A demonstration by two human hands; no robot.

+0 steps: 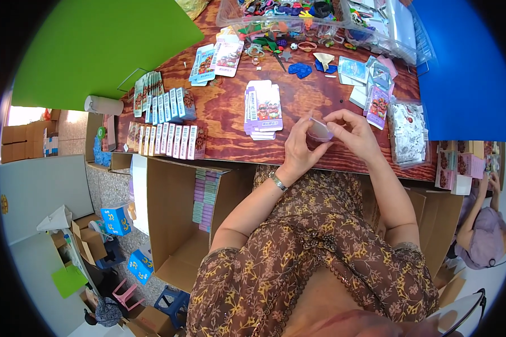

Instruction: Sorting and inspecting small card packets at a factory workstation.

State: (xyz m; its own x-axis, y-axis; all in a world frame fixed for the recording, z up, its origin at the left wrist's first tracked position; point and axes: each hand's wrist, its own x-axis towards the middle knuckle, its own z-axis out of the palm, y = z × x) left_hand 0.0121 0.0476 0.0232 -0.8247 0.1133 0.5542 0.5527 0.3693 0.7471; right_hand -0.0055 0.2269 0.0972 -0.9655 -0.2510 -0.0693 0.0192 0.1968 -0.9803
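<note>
Near the table's front edge, my left hand [299, 147] and my right hand [354, 135] hold a small purple-edged carton [319, 130] between them. Its pale inner side faces up, and my fingers cover part of it. My left hand grips one side; the fingertips of my right hand pinch the other. Just left of my hands lies a stack of flat printed cartons [262, 109], white and purple. To the right, a purple printed carton [378, 105] rests against a loose pile of cards [358, 70].
Rows of filled-looking small boxes [166, 140] stand at the table's left. Clear bins of small colourful toys [287, 19] sit at the back. A clear tray of white packets [409, 132] is at the right. Below the table stands an open cardboard box [174, 224]. Another person [483, 236] works at far right.
</note>
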